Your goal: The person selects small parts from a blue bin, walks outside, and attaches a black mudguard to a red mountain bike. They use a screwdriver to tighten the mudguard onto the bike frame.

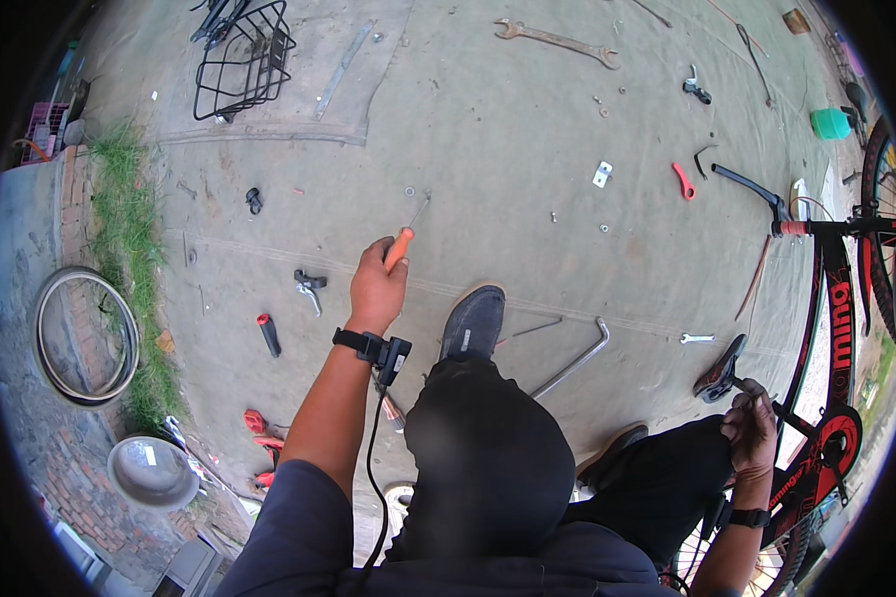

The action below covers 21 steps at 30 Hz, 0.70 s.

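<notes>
My left hand (377,291) is closed around the orange handle of a screwdriver (398,249). Its thin shaft points forward, the tip close to the ground cloth near a small ring-shaped washer (409,190). On the right, my right hand (751,430) has its fingers curled together beside a black and red bicycle frame (838,343). A small dark bit shows at those fingertips, but I cannot make out what it is. The bicycle's red and black chainring (838,448) lies just right of that hand.
A grey-green cloth (508,139) covers the ground. Scattered over it are a large open-ended wrench (558,44), a bent metal bar (574,360), a brake lever (310,289), a red spanner (683,182) and a handlebar grip (269,335). A black wire basket (244,65) stands far left.
</notes>
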Motion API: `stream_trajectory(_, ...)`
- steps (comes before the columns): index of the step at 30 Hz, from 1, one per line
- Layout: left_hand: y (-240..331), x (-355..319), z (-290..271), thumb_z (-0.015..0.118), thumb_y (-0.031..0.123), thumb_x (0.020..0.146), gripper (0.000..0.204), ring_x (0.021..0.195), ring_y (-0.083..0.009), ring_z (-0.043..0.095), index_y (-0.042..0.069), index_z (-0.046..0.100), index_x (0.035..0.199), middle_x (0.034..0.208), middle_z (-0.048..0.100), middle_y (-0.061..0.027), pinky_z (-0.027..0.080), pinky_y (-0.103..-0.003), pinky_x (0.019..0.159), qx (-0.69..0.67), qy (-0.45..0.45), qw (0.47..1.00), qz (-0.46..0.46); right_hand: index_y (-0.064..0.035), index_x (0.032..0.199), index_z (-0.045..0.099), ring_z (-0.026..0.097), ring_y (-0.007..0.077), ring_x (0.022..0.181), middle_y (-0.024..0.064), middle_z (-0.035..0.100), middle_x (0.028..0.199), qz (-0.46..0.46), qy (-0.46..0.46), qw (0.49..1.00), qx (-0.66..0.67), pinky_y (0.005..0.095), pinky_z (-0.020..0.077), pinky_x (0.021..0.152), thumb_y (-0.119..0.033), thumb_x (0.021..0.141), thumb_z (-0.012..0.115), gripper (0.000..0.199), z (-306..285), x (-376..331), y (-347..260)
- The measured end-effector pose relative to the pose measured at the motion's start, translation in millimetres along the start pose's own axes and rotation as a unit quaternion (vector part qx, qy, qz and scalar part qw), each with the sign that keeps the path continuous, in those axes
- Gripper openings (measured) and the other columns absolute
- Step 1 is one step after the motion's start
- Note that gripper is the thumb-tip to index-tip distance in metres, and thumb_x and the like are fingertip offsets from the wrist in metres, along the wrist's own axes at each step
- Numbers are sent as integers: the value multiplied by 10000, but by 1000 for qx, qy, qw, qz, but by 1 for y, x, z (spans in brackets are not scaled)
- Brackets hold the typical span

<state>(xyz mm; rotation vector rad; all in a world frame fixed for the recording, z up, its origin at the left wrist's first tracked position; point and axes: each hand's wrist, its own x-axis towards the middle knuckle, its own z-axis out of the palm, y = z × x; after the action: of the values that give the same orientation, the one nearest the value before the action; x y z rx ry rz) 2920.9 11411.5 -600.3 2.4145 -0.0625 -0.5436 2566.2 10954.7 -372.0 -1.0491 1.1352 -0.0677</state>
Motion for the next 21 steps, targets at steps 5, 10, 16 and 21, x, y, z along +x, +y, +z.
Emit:
stream_trajectory(5,-1,-5,-4,626,179,915,443,1130,-373,609,3,545,1313,1276,592,-215,499,-426,950,-3,4,1000,-6,4,1347,466,691,203,758,105,621,961,1,-6,1000,-5,305,620,597,-238,1022,513,408,1,2,0)
stream_trajectory(10,-1,-19,-5,632,185,912,427,1111,-376,614,23,552,1299,1254,600,-206,502,-426,936,-11,0,1000,-20,0,1361,456,693,202,781,108,627,984,-6,-10,1000,-9,293,612,600,-238,1027,498,413,-1,-1,2)
stream_trajectory(16,-11,-71,-18,652,176,906,432,1094,-344,636,-2,562,1289,1204,635,-203,505,-389,922,-39,15,999,-29,-5,1361,460,701,198,789,106,651,1002,-17,-14,1000,-15,296,612,605,-245,1024,510,417,-6,-6,6)
stream_trajectory(21,-38,-152,-30,660,202,897,418,1067,-375,634,14,573,1260,1177,639,-209,511,-421,901,-38,-9,996,-76,-57,1378,473,688,162,780,61,653,990,-8,-28,999,-25,271,584,612,-281,1020,527,426,-4,-10,7)
